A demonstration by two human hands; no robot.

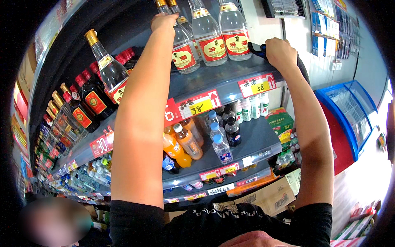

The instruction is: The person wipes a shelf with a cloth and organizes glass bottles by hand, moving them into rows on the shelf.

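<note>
Left hand (163, 24): grip at the neck of the near clear bottle (185, 57), fingers bent round it and apparently closed on the glass, just below the gold cap. The bottle stands on the upper shelf (250, 69), its red-and-cream label facing outward.

Key relation: the bottle's body lies below and slightly right of the left grip; its long axis runs from the cap down to the base, roughly upright, slanting in view (fisheye bend probably adds to this). The left hand is the nearer one, touching. The right hand (282, 51) is well apart, beyond the middle clear bottle (212, 45) and the right-end clear bottle (235, 39); its grip is curled shut on a dark cloth-like item (256, 50) with some blue, just beside the right-end bottle.

Hidden or unclear: the left fingertips are mostly out of sight, so pressure on the neck cannot be judged. A rear bottle (183, 19) is largely covered by the near one. Tops of the middle and right-end bottles are cut off by the upper edge. The left forearm (142, 123) covers the lower part of the leaning bottle (107, 66). Exact kind of the dark item: undetermined.
</note>
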